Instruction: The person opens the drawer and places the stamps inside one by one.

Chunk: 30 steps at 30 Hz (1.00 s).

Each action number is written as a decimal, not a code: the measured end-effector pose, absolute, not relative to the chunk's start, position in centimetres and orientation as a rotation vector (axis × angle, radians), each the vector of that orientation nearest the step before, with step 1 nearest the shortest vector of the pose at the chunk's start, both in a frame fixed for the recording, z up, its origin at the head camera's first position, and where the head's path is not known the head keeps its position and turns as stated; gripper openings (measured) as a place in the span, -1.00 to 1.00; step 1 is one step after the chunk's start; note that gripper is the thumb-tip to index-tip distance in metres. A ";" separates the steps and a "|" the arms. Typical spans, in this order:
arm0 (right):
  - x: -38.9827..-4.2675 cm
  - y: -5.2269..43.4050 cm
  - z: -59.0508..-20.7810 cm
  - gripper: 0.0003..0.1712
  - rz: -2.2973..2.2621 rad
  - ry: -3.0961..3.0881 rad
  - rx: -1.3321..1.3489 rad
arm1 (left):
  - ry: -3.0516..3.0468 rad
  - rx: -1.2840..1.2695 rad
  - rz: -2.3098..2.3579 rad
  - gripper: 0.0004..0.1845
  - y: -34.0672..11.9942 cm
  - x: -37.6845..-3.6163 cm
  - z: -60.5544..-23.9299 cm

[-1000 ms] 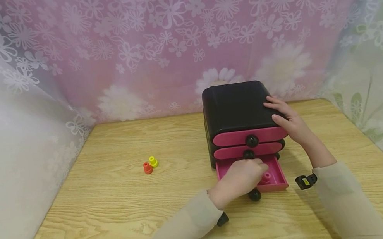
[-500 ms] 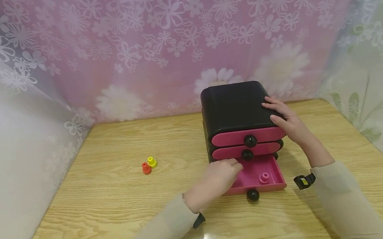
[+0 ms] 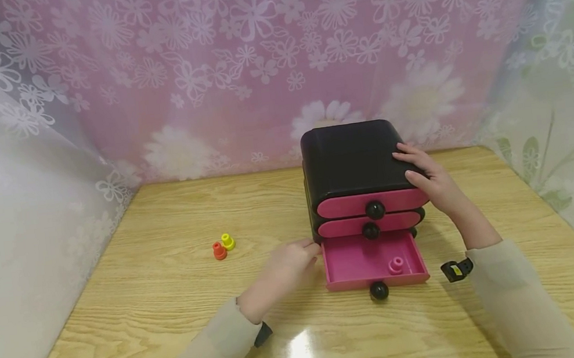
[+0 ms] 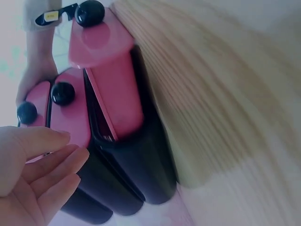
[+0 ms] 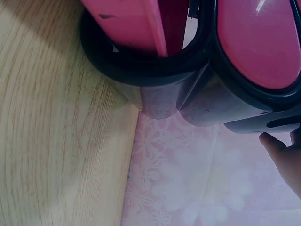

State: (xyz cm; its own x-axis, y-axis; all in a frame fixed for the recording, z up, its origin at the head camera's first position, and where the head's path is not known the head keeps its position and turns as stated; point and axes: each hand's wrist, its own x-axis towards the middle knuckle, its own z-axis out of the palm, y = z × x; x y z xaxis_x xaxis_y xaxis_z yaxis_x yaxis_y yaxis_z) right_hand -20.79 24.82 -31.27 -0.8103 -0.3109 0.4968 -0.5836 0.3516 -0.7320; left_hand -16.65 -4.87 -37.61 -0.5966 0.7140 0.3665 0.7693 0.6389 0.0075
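Note:
A small black chest point(image 3: 355, 157) with pink drawers and round black knobs stands on the table. Its bottom drawer point(image 3: 358, 259) is pulled out, and a pink stepped peg point(image 3: 396, 265) sits inside toward the right. My left hand point(image 3: 287, 266) is at the chest's left side, fingertips close to the lower corner beside the drawer. Its fingers are loosely bent with nothing between them in the left wrist view, where the hand point(image 4: 37, 174) overlaps the upper drawers. My right hand point(image 3: 431, 178) rests on the chest's top right edge, fingers spread.
A red stepped peg point(image 3: 219, 251) and a yellow one point(image 3: 227, 242) stand close together on the wooden table point(image 3: 138, 311), left of the chest. A flowered pink curtain point(image 3: 236, 91) hangs behind the table, with pale cloth at both sides.
My left hand has moved left out of the drawer to the chest's left side, uncovering the drawer and the pink peg. The right hand keeps its place on the chest.

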 end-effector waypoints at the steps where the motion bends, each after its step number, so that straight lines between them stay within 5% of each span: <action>1: -20.8 24.8 -31.3 -0.57 1.442 -2.347 0.798 | -2.536 -1.173 -0.244 -0.91 -5.2 -16.7 -37.7; 30: -22.2 26.1 -32.9 -0.54 1.468 -2.342 0.804 | -2.603 -0.664 -0.482 -0.79 -14.3 -18.4 -38.2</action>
State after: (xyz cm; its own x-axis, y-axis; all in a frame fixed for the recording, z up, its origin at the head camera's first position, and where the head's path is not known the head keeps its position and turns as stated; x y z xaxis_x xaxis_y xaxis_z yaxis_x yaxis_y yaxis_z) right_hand -22.22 26.12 -32.90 -0.8125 -0.3140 0.4911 -0.5789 0.3355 -0.7432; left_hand -18.42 -14.30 -38.24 -0.8029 0.3740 0.4642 0.5155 0.8266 0.2256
